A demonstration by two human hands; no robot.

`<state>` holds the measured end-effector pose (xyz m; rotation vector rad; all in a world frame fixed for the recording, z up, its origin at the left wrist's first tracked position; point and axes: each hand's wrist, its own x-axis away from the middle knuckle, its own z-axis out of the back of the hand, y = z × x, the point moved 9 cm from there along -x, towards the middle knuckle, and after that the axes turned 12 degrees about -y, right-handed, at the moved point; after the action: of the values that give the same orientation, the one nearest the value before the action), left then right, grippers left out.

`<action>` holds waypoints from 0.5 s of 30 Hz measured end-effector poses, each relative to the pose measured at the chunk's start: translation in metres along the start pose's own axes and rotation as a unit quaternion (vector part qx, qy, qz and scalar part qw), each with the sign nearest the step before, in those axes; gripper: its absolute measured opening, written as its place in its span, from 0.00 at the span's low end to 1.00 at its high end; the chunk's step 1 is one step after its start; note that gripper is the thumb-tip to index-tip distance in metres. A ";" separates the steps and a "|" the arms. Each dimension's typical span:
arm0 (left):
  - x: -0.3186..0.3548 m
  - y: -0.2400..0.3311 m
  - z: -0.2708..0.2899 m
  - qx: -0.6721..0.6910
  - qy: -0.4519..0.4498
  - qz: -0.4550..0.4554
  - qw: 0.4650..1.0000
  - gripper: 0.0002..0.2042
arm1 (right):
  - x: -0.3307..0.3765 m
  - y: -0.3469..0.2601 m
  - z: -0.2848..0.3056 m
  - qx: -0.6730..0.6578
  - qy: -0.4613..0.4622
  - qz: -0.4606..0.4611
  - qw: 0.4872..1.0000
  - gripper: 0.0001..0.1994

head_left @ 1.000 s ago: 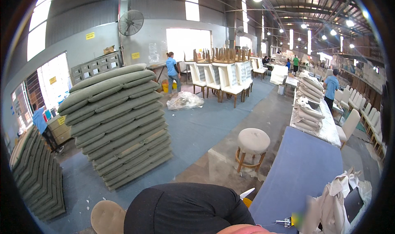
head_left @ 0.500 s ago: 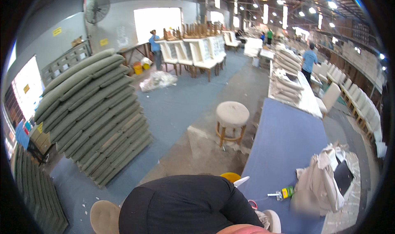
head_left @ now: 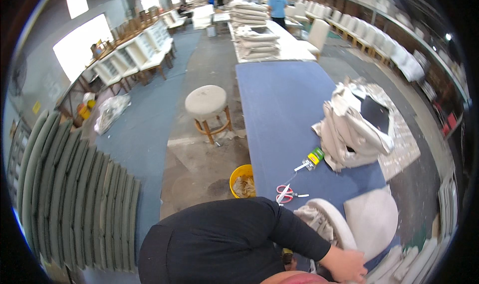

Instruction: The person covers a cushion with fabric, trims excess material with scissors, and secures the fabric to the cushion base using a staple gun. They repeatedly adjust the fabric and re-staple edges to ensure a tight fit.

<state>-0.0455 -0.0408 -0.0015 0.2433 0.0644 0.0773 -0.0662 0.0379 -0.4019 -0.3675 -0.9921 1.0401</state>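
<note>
One hand (head_left: pixel 345 265) is seen at the lower edge, at the end of a black sleeve (head_left: pixel 294 229); it is laid on the curved rim of a pale upholstered seat piece (head_left: pixel 330 219) at the near end of the blue tabletop (head_left: pixel 284 104); which of the person's hands it is cannot be told, and the other is not seen. The fingers are curled over the rim, but whether they are clamped on it or merely resting cannot be told. The seat piece lies at the near right corner of the tabletop, with crumpled grey fabric (head_left: pixel 314 221) gathered inside its curve and a flat pale cushion panel (head_left: pixel 371 219) just beside it on the right.

Red-handled scissors (head_left: pixel 285 193) lie on the tabletop close to the seat piece; a small green and yellow tool (head_left: pixel 313 158) lies farther along, near a heap of pale fabric covers (head_left: pixel 357 127). A yellow bucket (head_left: pixel 238 176) stands on the floor beside the tabletop; a round padded stool (head_left: pixel 207 104) stands beyond it; grey-green cushions (head_left: pixel 70 194) are stacked at the left; a person in a blue shirt (head_left: pixel 276 4) stands far off.
</note>
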 end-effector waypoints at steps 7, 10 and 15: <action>-0.041 -0.050 -0.021 0.019 0.021 0.049 0.998 0.37 | 0.092 0.030 0.065 -0.189 0.226 0.083 0.952 0.36; -0.048 -0.050 -0.003 0.038 0.017 0.084 0.996 0.31 | 0.115 -0.009 0.108 -0.382 0.206 0.143 0.890 0.33; -0.053 -0.061 0.006 0.017 -0.019 0.136 0.990 0.34 | 0.152 -0.080 0.186 -0.251 0.289 0.213 0.899 0.30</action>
<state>-0.0937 -0.1059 -0.0081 0.2862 -0.0060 0.3433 -0.1539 0.0936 -0.1707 -1.2912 -0.6267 0.9568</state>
